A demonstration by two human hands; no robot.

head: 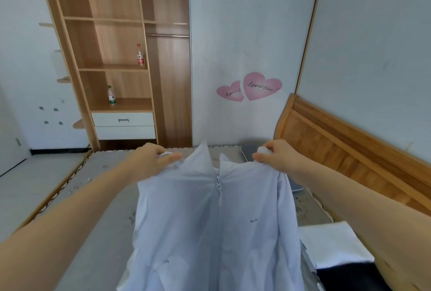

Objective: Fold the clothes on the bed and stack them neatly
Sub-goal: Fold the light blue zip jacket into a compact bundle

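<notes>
Left hand (155,159) pinches the jacket (217,227) at its left shoulder, fingers curled round a bunch of cloth. Right hand (274,154) does the same at the right shoulder, a wad of fabric showing above the knuckles. Both arms are stretched forward, hands about level.

The jacket is pale, zipped up the front, collar standing up between the hands. It hangs from the two grips over the bed (98,197), front facing the camera, with the lower part running out of the bottom of the frame. Cannot tell whether the hem touches the mattress. The right sleeve hangs along the body; the left sleeve is not clearly separable.

Progress, my read: early on this piece. It's held up and squared, no fold in it yet. Still to do: lay it flat, fold in the sleeves, fold the body, then stack it.

Near the right forearm, on the bed, a white cloth (331,244) lies flat with straight edges, and a dark cloth (345,274) sits just in front of it. They look like folded pieces, possibly the stack, but I can't confirm. A grey item (254,150) lies at the far end of the bed by the headboard (338,141); can't tell what it is.

Containers: open wardrobe (116,57) beyond the bed. One bottle with a red label (140,55) on a middle shelf, one with a green label (111,96) on the shelf below. No clothes on the visible shelves, hanging rail bare. Two white drawers (123,125) beneath are closed, contents unseen.
</notes>
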